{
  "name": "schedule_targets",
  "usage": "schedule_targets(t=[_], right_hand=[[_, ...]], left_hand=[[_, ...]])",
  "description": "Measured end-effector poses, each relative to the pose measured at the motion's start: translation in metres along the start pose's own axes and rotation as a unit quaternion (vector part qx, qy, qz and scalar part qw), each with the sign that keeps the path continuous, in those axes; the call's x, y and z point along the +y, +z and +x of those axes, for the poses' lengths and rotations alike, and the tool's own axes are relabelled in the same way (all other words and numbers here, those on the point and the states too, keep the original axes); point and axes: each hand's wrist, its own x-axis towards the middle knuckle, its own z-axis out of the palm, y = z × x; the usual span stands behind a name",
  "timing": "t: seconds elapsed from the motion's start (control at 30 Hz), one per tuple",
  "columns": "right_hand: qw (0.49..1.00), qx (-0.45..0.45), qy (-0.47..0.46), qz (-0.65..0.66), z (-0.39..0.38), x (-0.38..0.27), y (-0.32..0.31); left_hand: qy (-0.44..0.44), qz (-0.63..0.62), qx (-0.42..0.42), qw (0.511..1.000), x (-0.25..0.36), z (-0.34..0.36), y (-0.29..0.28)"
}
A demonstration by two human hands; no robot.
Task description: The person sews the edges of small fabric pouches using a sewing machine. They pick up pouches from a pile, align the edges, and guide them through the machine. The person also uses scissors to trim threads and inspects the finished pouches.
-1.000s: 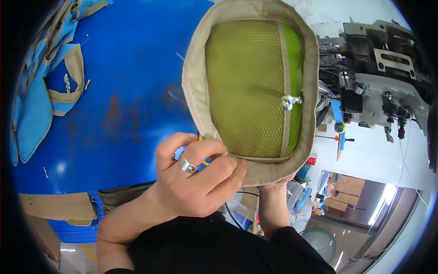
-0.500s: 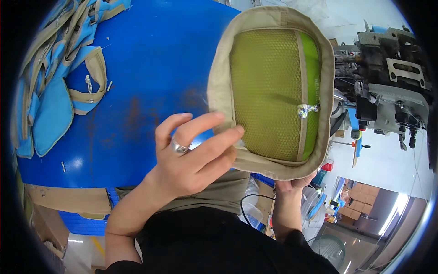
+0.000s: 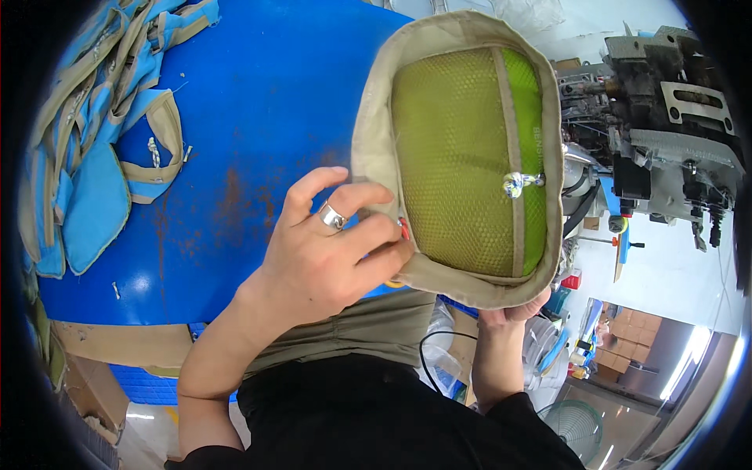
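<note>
A green fabric bag piece with a mesh panel, a bright green strip and a wide beige border is held up at the right of the blue table. A white and blue knotted cord hangs at its strip. My right hand grips its lower edge from below; most of its fingers are hidden behind the fabric. My left hand, a silver ring on one finger, is curled closed at the bag piece's lower left border. Small red and orange bits of something show by its fingertips; what it is stays hidden.
Blue and beige sewn fabric pieces lie heaped on the left of the blue table. A dark machine appears at the right. Below the table's near edge is a cardboard box; a fan is at lower right.
My left hand has turned and its fingers have curled in more, with red and orange bits now showing. The bag piece has shifted slightly left in view, still in my right hand.
</note>
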Motion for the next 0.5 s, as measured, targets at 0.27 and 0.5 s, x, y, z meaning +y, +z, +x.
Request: schedule_targets(t=[0.27,0.5], right_hand=[[0.990,-0.014,0.007,-0.139,0.003,-0.003,0.009],[0.972,0.042,-0.054,-0.223,-0.004,-0.016,0.028]], left_hand=[[-0.056,-0.050,-0.042,0.996,0.013,0.008,-0.012],[-0.102,-0.223,0.004,0.969,0.048,0.039,-0.025]])
